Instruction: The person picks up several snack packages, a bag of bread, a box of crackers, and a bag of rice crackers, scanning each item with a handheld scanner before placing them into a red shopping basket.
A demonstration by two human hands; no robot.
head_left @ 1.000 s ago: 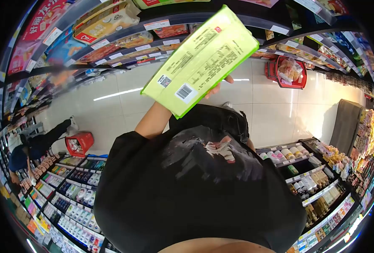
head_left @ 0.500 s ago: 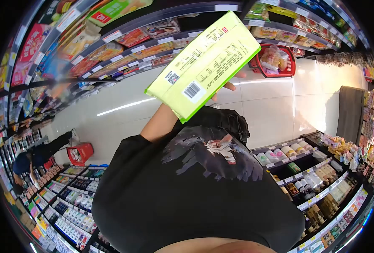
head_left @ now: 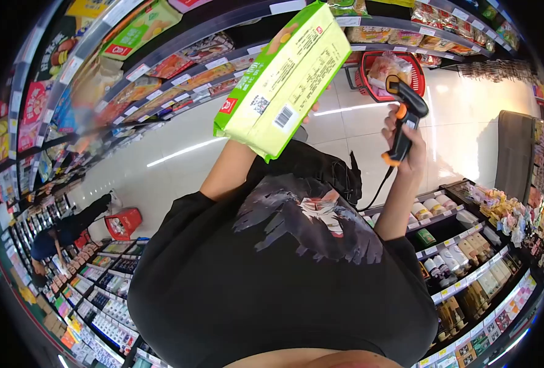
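Note:
A light-green food package [head_left: 290, 86] is held up in front of my chest, its printed back with a barcode and a QR code turned towards me and a darker green side showing. My left hand [head_left: 313, 111] is behind and under it. Most of that hand is hidden, but a few fingertips curl past the lower right edge. To the right, my right hand [head_left: 414, 146] is wrapped round the handle of a black and orange barcode scanner [head_left: 401, 132]. A cable runs from the scanner's base down towards my shirt. The scanner and package are apart.
Shelves of packaged food [head_left: 180, 80] curve across the front and left. A red shopping basket [head_left: 361, 83] with a bagged item stands on the floor ahead. Another red basket [head_left: 138, 222] is near a bending person [head_left: 57, 236] at left. Shelves of bottles [head_left: 450, 267] stand at right.
My right hand has come into view with the barcode scanner. The package has moved slightly left and up and turned, so its darker green side shows. The person at left has shifted slightly.

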